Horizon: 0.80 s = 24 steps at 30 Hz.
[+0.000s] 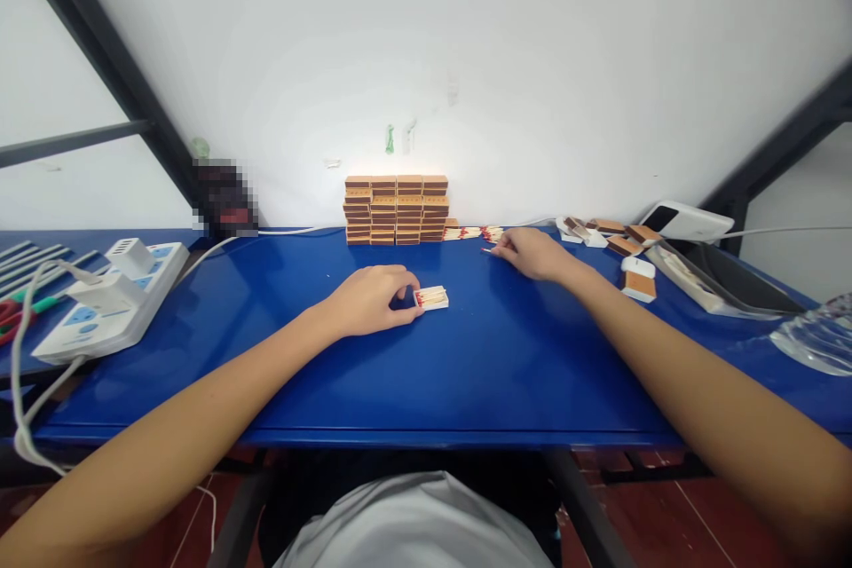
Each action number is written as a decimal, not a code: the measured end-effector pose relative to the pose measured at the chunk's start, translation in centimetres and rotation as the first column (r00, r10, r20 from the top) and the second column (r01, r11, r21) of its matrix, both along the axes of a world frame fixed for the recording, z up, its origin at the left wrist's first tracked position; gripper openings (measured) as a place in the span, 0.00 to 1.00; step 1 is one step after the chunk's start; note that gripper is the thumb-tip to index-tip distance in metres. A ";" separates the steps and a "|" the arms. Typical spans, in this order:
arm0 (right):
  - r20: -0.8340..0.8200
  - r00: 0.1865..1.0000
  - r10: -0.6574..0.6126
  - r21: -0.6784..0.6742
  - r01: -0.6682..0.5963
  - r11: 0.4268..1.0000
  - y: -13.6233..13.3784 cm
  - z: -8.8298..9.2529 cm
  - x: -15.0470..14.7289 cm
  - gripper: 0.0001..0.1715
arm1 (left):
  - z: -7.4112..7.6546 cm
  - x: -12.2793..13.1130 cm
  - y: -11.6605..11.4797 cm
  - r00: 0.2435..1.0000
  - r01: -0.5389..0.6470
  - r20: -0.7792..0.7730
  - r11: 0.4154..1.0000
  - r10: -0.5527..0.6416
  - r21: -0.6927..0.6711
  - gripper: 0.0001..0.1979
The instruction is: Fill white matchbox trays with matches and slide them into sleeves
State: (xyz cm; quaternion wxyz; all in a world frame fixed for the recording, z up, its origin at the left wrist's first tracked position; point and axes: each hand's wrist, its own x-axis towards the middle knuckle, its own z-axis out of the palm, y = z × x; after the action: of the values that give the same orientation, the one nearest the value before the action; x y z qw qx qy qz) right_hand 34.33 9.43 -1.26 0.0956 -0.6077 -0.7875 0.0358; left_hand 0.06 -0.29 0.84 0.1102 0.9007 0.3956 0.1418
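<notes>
My left hand (373,300) grips the left end of a small white matchbox tray (436,305) between thumb and fingers on the blue table. Several red-tipped matches (432,295) lie side by side in that tray. Farther back and to the right, my right hand (531,254) pinches a red-tipped match (489,250) just above the tabletop. Close beside its fingertips is a pile of loose matches (491,233), and another pile (461,233) lies to the left of it. Behind my left hand, stacked matchboxes (396,211) stand against the wall.
On the right lie several loose matchbox parts (607,229), a brown box (639,285), a white device (689,220) and clear plastic (816,337). A white power strip (143,319) with cables sits on the left, near red-handled scissors (9,319). The table's front edge (426,437) is close to my body.
</notes>
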 end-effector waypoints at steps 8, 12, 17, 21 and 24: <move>-0.051 0.998 0.048 0.046 -0.045 0.998 2.1 -1.2 2.4 0.13 | 0.2 0.1 -0.1 1.000 0.002 -0.007 1.000 -0.002 -0.004 0.15; -0.029 0.999 0.045 0.098 -0.042 0.994 2.2 -1.7 2.1 0.13 | 0.3 0.1 -0.2 1.000 0.016 -0.015 1.000 -0.016 0.009 0.14; -0.044 0.998 0.034 0.126 -0.028 0.992 2.3 -1.9 2.2 0.10 | 0.2 0.1 -0.1 1.000 0.009 -0.019 1.000 -0.009 0.010 0.14; -0.050 0.998 0.034 0.111 -0.028 0.993 2.2 -1.8 2.2 0.11 | 0.0 0.0 0.0 1.000 0.005 -0.013 1.000 -0.005 0.010 0.14; -0.053 0.998 0.019 0.090 -0.014 0.996 2.0 -1.6 2.1 0.11 | 0.0 0.0 0.0 1.000 -0.005 -0.011 1.000 0.005 -0.008 0.15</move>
State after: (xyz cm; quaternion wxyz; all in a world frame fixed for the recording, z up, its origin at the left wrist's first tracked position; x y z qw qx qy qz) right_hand 36.38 11.45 -2.87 0.1437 -0.5952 -0.7905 0.0173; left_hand 0.05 -0.27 0.83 0.1112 0.9000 0.3990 0.1356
